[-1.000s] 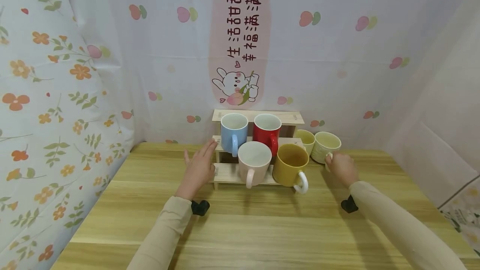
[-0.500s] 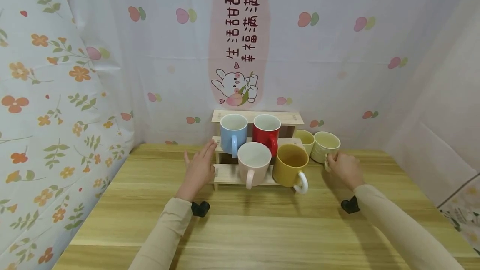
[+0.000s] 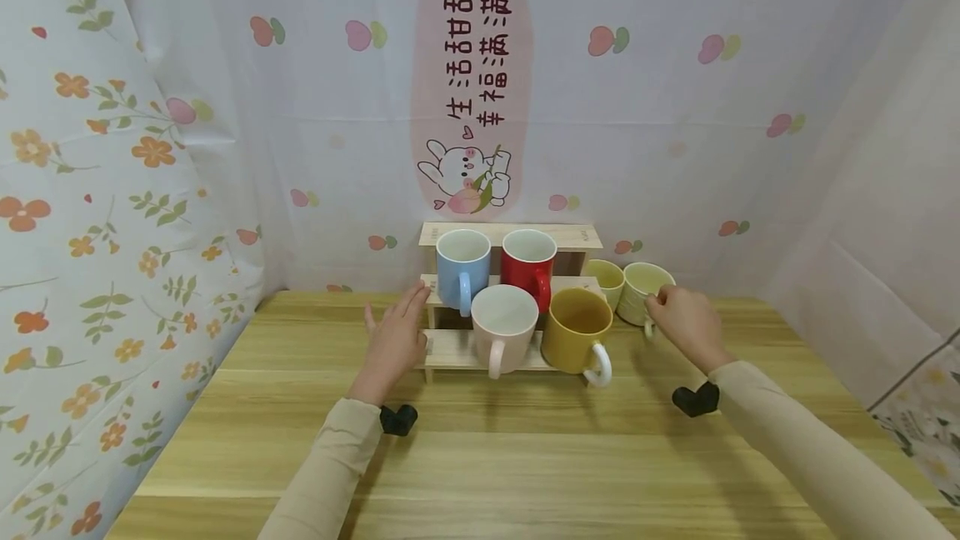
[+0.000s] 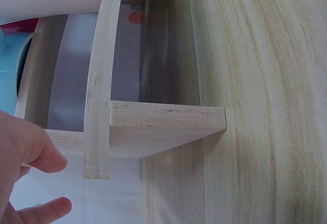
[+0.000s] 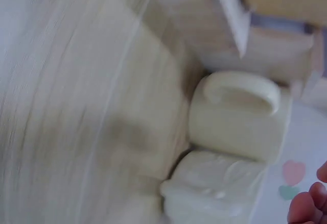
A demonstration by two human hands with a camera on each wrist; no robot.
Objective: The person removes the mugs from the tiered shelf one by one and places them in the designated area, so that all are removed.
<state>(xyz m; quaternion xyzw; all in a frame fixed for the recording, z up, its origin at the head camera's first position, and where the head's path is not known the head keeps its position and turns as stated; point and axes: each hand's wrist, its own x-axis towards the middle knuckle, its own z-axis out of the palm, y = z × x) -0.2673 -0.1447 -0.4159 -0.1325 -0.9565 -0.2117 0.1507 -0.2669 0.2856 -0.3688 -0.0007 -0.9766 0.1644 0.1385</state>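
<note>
My left hand (image 3: 393,342) rests its straight fingers on the left end of a three-tier wooden rack (image 3: 448,350). In the left wrist view its thumb (image 4: 45,155) lies near the shelf end. My right hand (image 3: 686,325), fingers loosely curled, hovers just above the handle of a cream mug (image 3: 634,300) with a raised pattern. That mug stands on the table beside a plain cream mug (image 5: 237,127), right of the rack. In the right wrist view the fingertips (image 5: 302,208) are apart from both mugs. Nothing shows in either hand.
On the middle shelf stand a light blue mug (image 3: 454,277) and a red mug (image 3: 516,273). A pink mug (image 3: 501,347) and a mustard mug (image 3: 568,348) with a white handle occupy the lowest shelf. Behind the wooden table (image 3: 495,473) hangs a printed cloth (image 3: 330,190).
My right hand has let go of the patterned cream mug's handle and risen slightly off it. The left hand stays at the rack's end, and the head view has shifted slightly.
</note>
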